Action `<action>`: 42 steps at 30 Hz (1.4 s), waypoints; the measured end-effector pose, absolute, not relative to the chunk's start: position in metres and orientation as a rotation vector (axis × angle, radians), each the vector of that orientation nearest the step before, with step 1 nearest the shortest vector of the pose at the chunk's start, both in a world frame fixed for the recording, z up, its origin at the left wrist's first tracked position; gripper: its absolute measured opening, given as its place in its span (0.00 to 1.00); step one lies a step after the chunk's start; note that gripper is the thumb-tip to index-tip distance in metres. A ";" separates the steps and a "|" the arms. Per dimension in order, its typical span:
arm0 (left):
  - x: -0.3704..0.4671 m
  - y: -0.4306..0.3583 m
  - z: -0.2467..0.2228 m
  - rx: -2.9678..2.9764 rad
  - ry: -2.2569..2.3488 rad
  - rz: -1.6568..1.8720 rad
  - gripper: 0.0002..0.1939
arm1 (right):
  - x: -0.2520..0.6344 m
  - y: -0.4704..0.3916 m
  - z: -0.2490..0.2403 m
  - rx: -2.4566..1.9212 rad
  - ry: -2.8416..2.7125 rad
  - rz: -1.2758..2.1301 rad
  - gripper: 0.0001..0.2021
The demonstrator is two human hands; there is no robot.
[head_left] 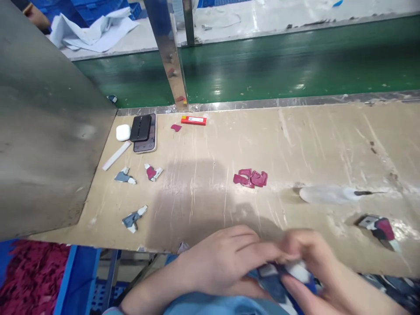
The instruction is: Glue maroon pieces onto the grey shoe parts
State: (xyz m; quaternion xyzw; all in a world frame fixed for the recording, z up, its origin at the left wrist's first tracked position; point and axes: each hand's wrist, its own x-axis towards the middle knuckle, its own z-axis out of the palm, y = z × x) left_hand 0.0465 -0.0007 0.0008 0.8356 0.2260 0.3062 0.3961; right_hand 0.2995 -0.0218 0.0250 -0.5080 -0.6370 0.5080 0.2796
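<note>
Blue-grey piece (275, 287): held, we see, between left hand (231, 260) and right hand (315, 258), fingers closed; long axis unclear. Maroon pieces (257, 180): ahead, nearer the left.

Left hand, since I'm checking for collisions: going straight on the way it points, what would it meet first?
Most likely the right hand: the left hand points towards it, both gripping a small, blurred blue-grey and white piece. Depth is unclear; they may be touching.

The held part (274, 286) is blue-grey and white; loose pieces (258, 178), maroon; bench (315, 144), tan, pale-streaked; bin (76, 280), blue.
</note>
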 end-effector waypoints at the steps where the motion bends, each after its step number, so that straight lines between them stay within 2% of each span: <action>1: 0.044 -0.003 -0.002 2.094 0.571 0.711 0.31 | 0.287 -0.025 0.022 -1.287 -1.731 1.406 0.10; 3: 0.034 -0.006 -0.005 2.021 0.644 0.578 0.30 | 0.266 -0.019 0.015 -1.170 -1.760 1.498 0.08; 6: 0.018 -0.005 -0.005 1.903 0.751 0.467 0.33 | 0.248 -0.006 0.005 -1.090 -1.716 1.715 0.14; 9: 0.009 -0.001 -0.003 1.830 0.714 0.468 0.30 | 0.239 -0.003 -0.002 -1.044 -1.631 1.905 0.19; 14: 0.003 -0.002 -0.008 1.670 0.745 0.454 0.24 | 0.240 -0.012 -0.008 -1.045 -1.433 1.980 0.22; 20: 0.002 -0.010 -0.023 1.379 1.207 0.793 0.32 | 0.276 0.004 -0.017 -0.615 -0.937 2.152 0.27; 24: 0.007 -0.005 -0.023 1.358 1.219 0.763 0.32 | 0.304 0.024 -0.025 -0.245 -0.521 2.186 0.21; 26: 0.007 -0.004 -0.024 1.362 1.222 0.737 0.32 | 0.311 0.026 -0.025 -0.347 -0.353 2.053 0.15; 28: 0.005 -0.005 -0.028 1.379 1.214 0.751 0.32 | 0.314 0.023 -0.022 -0.852 -0.439 1.708 0.13; 30: 0.003 -0.008 -0.031 1.390 1.212 0.757 0.32 | 0.320 0.021 -0.017 -1.461 -0.717 1.065 0.15; 32: 0.002 -0.009 -0.033 1.396 1.220 0.743 0.31 | 0.335 0.025 -0.015 -1.812 -0.983 0.426 0.11; 34: 0.002 -0.010 -0.032 1.399 1.214 0.721 0.31 | 0.357 0.033 -0.015 -2.009 -1.260 0.085 0.22; 35: 0.002 -0.010 -0.031 1.399 1.210 0.718 0.31 | 0.369 0.037 -0.016 -2.083 -1.435 0.032 0.28; 37: 0.002 -0.010 -0.030 1.399 1.208 0.711 0.30 | 0.392 0.045 -0.022 -2.120 -1.675 0.045 0.33; 42: 0.003 -0.008 -0.031 1.433 1.184 0.742 0.32 | 0.419 0.052 -0.040 -1.941 -1.833 0.185 0.19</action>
